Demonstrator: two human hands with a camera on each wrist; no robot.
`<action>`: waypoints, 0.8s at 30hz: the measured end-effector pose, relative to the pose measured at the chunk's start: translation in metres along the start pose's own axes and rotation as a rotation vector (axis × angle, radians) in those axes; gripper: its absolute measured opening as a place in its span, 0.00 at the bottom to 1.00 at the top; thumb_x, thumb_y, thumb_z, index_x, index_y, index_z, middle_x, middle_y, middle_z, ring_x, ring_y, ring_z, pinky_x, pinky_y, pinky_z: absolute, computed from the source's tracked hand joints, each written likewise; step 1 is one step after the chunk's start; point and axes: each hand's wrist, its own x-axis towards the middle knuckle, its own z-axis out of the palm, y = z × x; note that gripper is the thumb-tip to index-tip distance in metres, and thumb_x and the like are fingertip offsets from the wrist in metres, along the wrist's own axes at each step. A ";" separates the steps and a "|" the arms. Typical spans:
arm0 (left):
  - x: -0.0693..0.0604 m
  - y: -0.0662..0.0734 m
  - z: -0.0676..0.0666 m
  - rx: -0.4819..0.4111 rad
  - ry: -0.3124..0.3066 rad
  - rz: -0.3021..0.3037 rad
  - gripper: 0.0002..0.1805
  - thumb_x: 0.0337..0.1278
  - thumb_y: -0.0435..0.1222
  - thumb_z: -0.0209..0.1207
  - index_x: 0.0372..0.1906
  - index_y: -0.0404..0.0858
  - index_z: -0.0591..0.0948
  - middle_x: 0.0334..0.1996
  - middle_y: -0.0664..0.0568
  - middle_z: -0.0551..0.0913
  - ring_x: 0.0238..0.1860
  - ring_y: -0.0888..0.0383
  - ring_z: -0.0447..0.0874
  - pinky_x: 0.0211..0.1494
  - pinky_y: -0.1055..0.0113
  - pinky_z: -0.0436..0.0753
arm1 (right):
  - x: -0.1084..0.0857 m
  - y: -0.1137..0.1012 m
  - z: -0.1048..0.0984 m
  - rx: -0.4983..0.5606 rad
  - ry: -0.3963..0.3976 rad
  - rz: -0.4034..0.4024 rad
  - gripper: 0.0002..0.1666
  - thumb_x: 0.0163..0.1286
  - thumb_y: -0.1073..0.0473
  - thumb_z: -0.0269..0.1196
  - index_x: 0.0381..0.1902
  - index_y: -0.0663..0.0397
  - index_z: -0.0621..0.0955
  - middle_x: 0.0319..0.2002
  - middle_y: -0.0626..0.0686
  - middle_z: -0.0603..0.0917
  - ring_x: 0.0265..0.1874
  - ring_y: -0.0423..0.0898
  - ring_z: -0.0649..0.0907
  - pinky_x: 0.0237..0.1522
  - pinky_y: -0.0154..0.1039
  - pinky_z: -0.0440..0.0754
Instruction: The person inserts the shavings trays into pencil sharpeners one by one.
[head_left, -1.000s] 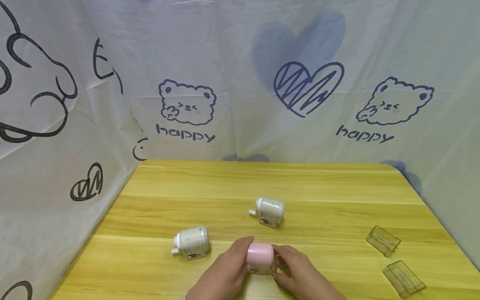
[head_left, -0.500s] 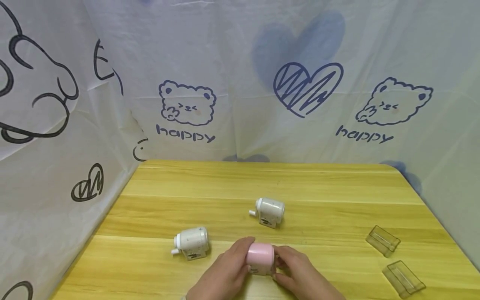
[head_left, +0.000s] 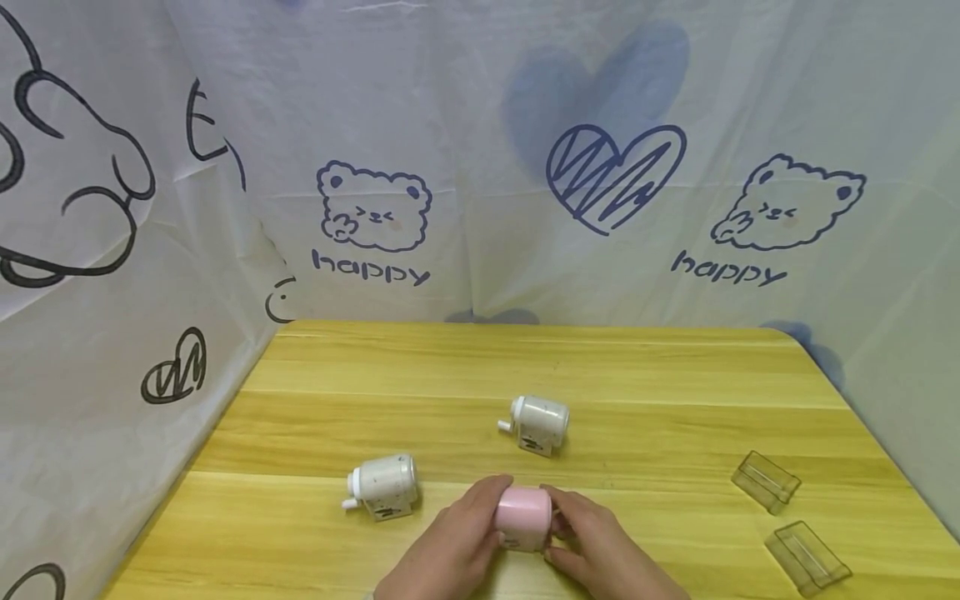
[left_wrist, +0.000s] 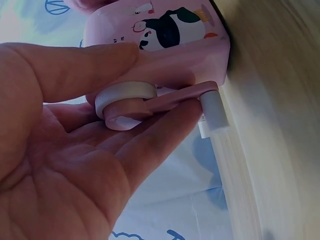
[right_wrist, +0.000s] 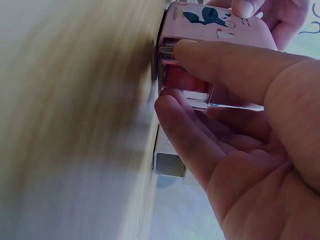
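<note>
A pink crank sharpener with a panda print (head_left: 523, 510) (left_wrist: 172, 35) stands on the table's near part between both hands. My left hand (head_left: 459, 533) (left_wrist: 75, 135) grips its crank side, thumb on the printed face and fingers beneath the pink crank arm (left_wrist: 175, 100) with its white knob (left_wrist: 214, 110). My right hand (head_left: 603, 542) (right_wrist: 245, 125) pinches a clear part (right_wrist: 196, 99) at the opposite end, where a red inside shows through. How far that clear part sits in the body cannot be told.
Two pale crank sharpeners stand on the wooden table (head_left: 645, 367), one behind the hands (head_left: 543, 422) and one to their left (head_left: 387, 483). Two clear trays (head_left: 767, 482) (head_left: 807, 557) lie at the right. Printed cloth (head_left: 480, 150) hangs behind.
The pink sharpener has shifted very slightly to the right with both hands round it. My right fingers sit closer against its end. The other objects have not moved.
</note>
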 end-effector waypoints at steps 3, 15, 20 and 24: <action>0.001 0.000 0.001 -0.011 -0.006 -0.001 0.30 0.66 0.26 0.61 0.71 0.33 0.68 0.68 0.44 0.76 0.65 0.47 0.79 0.68 0.52 0.77 | 0.000 0.000 0.000 0.008 -0.002 0.005 0.32 0.64 0.65 0.72 0.65 0.64 0.75 0.54 0.53 0.84 0.52 0.45 0.84 0.55 0.46 0.85; 0.003 0.000 0.003 -0.011 -0.015 0.006 0.31 0.66 0.26 0.62 0.72 0.32 0.67 0.69 0.44 0.75 0.64 0.47 0.80 0.67 0.52 0.78 | 0.000 0.002 -0.002 0.018 -0.001 0.016 0.45 0.65 0.65 0.73 0.73 0.72 0.65 0.59 0.61 0.82 0.50 0.46 0.85 0.53 0.44 0.85; 0.004 0.000 0.006 -0.027 -0.010 0.018 0.31 0.66 0.27 0.62 0.71 0.32 0.67 0.69 0.44 0.75 0.63 0.47 0.80 0.66 0.53 0.79 | -0.001 0.003 -0.001 -0.017 0.029 -0.004 0.46 0.63 0.66 0.74 0.74 0.70 0.64 0.58 0.60 0.83 0.52 0.46 0.84 0.54 0.46 0.85; 0.005 0.000 0.006 -0.017 -0.012 0.021 0.30 0.67 0.27 0.62 0.71 0.32 0.67 0.69 0.44 0.74 0.63 0.47 0.80 0.66 0.53 0.79 | -0.001 0.003 0.000 -0.031 0.034 -0.004 0.47 0.63 0.67 0.74 0.74 0.69 0.64 0.58 0.59 0.83 0.52 0.47 0.84 0.55 0.48 0.84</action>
